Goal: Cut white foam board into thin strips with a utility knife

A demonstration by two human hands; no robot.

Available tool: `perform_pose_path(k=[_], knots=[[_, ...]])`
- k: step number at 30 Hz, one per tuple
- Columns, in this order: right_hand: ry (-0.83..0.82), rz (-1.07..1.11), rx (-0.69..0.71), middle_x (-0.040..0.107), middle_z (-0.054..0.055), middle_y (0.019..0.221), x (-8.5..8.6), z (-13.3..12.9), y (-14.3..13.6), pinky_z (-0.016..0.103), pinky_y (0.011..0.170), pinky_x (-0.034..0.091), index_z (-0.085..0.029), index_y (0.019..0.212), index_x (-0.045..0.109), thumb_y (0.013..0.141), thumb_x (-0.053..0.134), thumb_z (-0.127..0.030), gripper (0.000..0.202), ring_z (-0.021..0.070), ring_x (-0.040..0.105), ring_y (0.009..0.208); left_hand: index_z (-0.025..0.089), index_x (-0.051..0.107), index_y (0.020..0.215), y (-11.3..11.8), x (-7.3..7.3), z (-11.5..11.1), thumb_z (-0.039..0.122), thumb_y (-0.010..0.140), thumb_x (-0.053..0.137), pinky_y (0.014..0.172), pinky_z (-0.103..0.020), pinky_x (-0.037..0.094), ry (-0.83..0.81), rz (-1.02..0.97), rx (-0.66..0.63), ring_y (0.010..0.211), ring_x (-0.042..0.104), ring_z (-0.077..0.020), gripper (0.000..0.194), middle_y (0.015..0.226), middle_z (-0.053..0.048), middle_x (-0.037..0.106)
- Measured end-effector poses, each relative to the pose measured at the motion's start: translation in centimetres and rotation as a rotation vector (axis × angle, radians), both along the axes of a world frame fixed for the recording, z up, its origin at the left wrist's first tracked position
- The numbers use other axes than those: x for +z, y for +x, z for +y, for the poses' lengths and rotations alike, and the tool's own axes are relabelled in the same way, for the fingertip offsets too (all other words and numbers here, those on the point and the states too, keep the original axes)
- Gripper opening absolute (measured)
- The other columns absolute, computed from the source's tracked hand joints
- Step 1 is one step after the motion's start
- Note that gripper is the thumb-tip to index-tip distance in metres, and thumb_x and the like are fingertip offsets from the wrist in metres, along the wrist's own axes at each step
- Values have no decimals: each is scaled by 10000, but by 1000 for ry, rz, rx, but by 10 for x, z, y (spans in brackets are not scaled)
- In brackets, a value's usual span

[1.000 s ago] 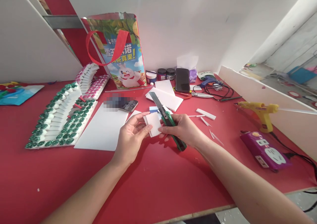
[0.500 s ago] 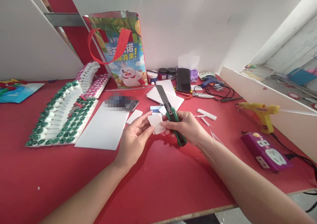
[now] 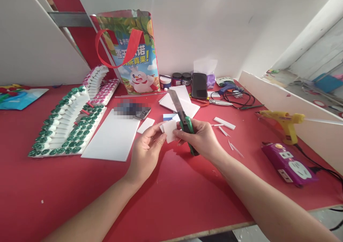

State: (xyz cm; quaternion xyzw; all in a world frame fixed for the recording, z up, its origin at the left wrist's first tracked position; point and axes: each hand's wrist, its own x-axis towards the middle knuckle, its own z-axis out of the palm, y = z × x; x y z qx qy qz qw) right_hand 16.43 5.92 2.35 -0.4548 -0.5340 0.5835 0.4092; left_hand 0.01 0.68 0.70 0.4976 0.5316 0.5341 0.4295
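My left hand (image 3: 146, 151) pinches two small white foam board pieces (image 3: 170, 131) between thumb and fingers, one lapping over the other. My right hand (image 3: 205, 137) is wrapped round a green and black utility knife (image 3: 184, 120), its long blade out and pointing up and away to the left. The thumb of that hand also touches the right edge of the front white piece. Just beyond the fingers lies a blue and white piece (image 3: 168, 117), partly covered. Another white offcut (image 3: 145, 125) rests on the red table (image 3: 177, 195) behind my left hand.
To the left are a white board (image 3: 107, 142) and a green-studded white model (image 3: 66, 127). A printed bag (image 3: 139, 56), paint jars (image 3: 177, 79) and a black phone (image 3: 199, 85) stand behind. Thin white strips (image 3: 225, 123), a yellow glue gun (image 3: 286, 122) and a purple power strip (image 3: 291, 165) lie right.
The two white pieces have shifted against each other in my fingers, and the front one now stands more upright. The knife has tilted slightly in my right hand.
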Motion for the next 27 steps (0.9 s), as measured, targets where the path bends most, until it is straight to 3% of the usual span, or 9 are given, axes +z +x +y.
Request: perform_pose_path(k=[4, 8, 15, 20, 27], knots=[[11, 25, -8, 662, -7, 606, -1, 0, 0, 289, 558, 558, -149, 820, 665, 661, 809, -358, 299, 155, 635, 547, 219, 644, 1267, 1, -1, -1, 379, 907, 628, 938, -328, 525, -24, 16, -25, 1052, 676, -238, 394, 1184, -68, 715], [93, -92, -26, 656, 14, 639, -6, 1, 0, 304, 589, 563, -162, 737, 655, 710, 770, -353, 225, 163, 634, 558, 210, 566, 1378, 2, -3, -2, 381, 927, 597, 1007, -357, 500, -55, -33, -72, 1160, 636, -255, 484, 1251, -75, 690], [283, -275, -29, 670, 53, 869, -15, 0, 1, 273, 586, 524, -161, 703, 680, 774, 706, -323, 179, 147, 624, 628, 210, 599, 1346, 2, -4, -1, 414, 921, 596, 984, -371, 517, -41, 13, -44, 1115, 661, -259, 471, 1238, -66, 702], [400, -371, -44, 650, 34, 835, -8, -4, 0, 263, 596, 482, -169, 670, 669, 798, 671, -258, 157, 134, 600, 628, 203, 610, 1336, 2, -4, 0, 396, 913, 592, 977, -371, 522, -5, 113, -1, 1140, 647, -264, 466, 1225, -72, 707], [541, -432, -28, 659, 38, 829, -7, -6, -1, 254, 634, 458, -188, 705, 682, 843, 637, -234, 152, 140, 595, 677, 209, 597, 1350, 2, -8, -1, 358, 924, 569, 847, -301, 545, 38, 213, 10, 963, 679, -215, 453, 1111, -62, 727]])
